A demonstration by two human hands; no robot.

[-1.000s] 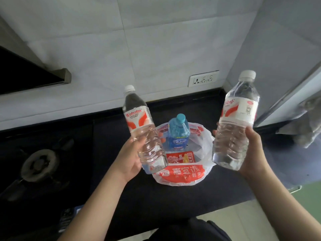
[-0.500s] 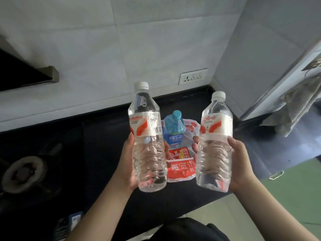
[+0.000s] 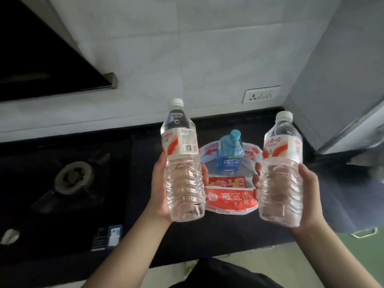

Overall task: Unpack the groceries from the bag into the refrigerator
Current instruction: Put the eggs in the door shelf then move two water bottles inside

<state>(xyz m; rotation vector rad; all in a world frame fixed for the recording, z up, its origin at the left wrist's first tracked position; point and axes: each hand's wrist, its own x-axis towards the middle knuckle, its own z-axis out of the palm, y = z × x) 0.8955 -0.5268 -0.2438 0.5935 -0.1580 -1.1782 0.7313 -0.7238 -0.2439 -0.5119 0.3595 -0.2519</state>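
My left hand [image 3: 160, 190] grips a clear water bottle [image 3: 182, 163] with a red-and-white label and white cap, held upright above the counter. My right hand [image 3: 309, 196] grips a second, matching water bottle [image 3: 282, 169], also upright. Between and behind them a white plastic bag [image 3: 230, 202] with red print lies open on the black countertop [image 3: 145, 183]. A blue bottle [image 3: 230, 154] with a teal cap stands in the bag, and a red packet [image 3: 227, 182] lies in front of it. The grey refrigerator [image 3: 340, 69] stands at the right.
A gas burner [image 3: 73, 177] is set into the black hob on the left, under a dark range hood [image 3: 41, 59]. A wall socket [image 3: 261, 94] sits on the white tiled wall behind the bag. Grey cloth hangs at the right edge. Pale floor shows below the counter.
Both bottles now sit level side by side in front of the bag; the right one came down from higher up. The view has swung back leftward, showing more of the hob.
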